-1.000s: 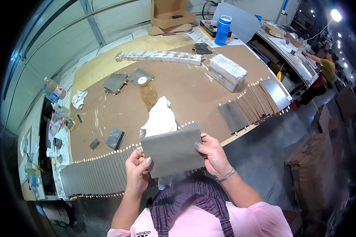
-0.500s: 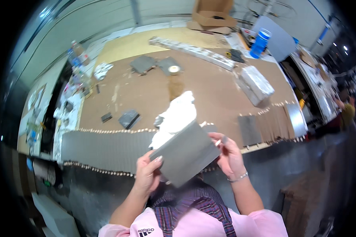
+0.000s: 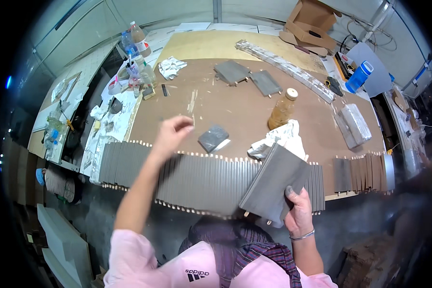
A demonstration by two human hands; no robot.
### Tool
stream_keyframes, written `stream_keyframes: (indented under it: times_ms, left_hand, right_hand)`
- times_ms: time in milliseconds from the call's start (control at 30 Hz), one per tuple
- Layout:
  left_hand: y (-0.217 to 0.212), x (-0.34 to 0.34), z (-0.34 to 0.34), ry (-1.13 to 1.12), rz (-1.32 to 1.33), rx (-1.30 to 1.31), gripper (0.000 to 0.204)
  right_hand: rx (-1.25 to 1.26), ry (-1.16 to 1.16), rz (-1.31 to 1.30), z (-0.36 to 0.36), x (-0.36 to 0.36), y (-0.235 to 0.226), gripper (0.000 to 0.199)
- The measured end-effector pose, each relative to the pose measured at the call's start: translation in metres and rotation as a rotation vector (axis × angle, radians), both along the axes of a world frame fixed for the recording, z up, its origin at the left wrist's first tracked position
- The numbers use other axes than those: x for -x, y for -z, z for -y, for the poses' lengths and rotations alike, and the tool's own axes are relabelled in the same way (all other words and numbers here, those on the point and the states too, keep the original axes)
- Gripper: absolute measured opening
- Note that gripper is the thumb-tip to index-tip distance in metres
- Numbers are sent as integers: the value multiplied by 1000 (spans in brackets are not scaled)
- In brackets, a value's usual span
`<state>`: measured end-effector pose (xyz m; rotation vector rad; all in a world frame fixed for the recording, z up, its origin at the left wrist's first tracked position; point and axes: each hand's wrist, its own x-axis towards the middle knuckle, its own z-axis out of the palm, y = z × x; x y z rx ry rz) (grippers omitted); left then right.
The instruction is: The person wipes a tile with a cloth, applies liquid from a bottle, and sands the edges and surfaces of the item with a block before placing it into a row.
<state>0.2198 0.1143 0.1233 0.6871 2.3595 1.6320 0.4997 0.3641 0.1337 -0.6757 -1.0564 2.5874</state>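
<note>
My right hand [image 3: 300,211] grips a flat grey panel [image 3: 276,180] with short wooden pegs sticking out of its edges. The thumb, with a dark grey cover on its tip, presses on the panel's face. Over the brown bench top my left hand [image 3: 173,137] reaches out, its fingers curled and somewhat blurred. What it holds, if anything, is hidden. Right of it lies a dark grey block [image 3: 213,138]. A long row of similar pegged panels [image 3: 206,180] stands along the bench's near edge. Behind the held panel is a crumpled white cloth [image 3: 283,137].
A bottle of amber liquid [image 3: 282,110] stands beyond the cloth. Loose grey panels [image 3: 233,72] lie farther back, near a long whitish bar [image 3: 288,69]. At the right are a wrapped block [image 3: 354,126], a blue bottle [image 3: 359,77] and more panels [image 3: 365,173]. Bottles [image 3: 140,41] stand back left.
My left hand has let go of the panel and moved out over the bench. The small dark block there no longer shows. My right hand keeps the panel, now lower. The view has shifted.
</note>
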Motion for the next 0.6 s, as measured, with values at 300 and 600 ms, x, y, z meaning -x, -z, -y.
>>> stream_keyframes:
  times_ms: [300, 600]
  left_hand:
    - [67, 124, 35, 260, -195, 1201, 42]
    - [78, 124, 47, 291, -321, 929, 32]
  right_hand:
    - [-86, 64, 112, 62, 42, -5, 43]
    - [-91, 170, 122, 61, 56, -2, 38]
